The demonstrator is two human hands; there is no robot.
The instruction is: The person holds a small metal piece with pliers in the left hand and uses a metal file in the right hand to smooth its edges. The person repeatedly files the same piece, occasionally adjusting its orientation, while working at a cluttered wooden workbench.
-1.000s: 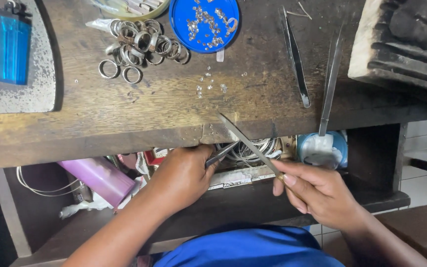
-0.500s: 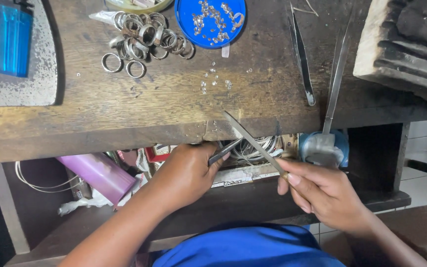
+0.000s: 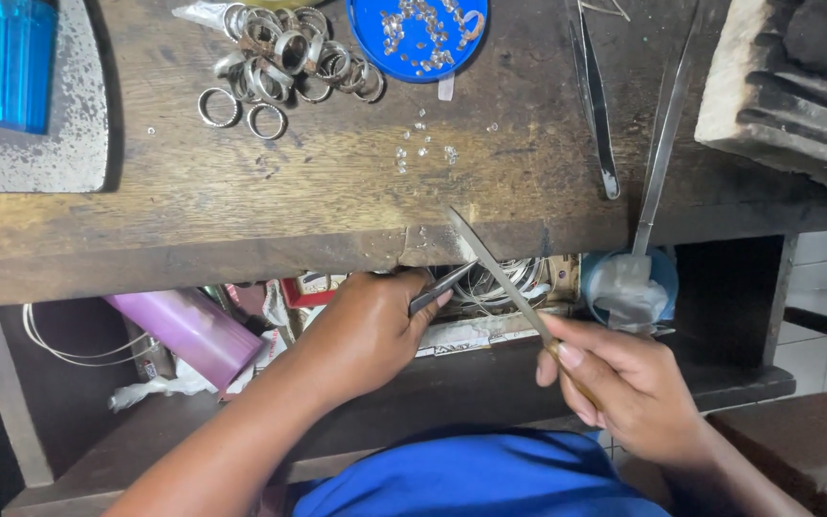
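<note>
Wood: the counter (image 3: 241, 220) is old brown wood, scratched and rough, across the top half of the frame.
Left hand: the left hand (image 3: 366, 330), near the middle, has its fingers closed tight on small dark pliers (image 3: 440, 287). What the tips pinch is too small to see.
Right hand: the right hand (image 3: 624, 383), lower right, has its fingers wrapped around the handle of a thin metal file (image 3: 495, 268). The file slants up, and its tip rests at the front edge of the counter, right by the plier tips.
Rings: a heap of shiny metal rings (image 3: 289, 57) lies at the upper middle, round and smooth.
Lid: a round blue lid (image 3: 418, 38) at the top holds tiny silver bits. A few tiny clear stones (image 3: 418, 148) lie loose on the wood below it.
Tools: two long tweezers (image 3: 595, 105) lie at the upper right.
Shelf: a pink tube (image 3: 189, 330) lies at the lower left, under the counter.
Risk: the file could slip off the edge and scrape the left fingers, because they are so close. The tiny piece could pop out of the pliers and get lost in the mess below.
</note>
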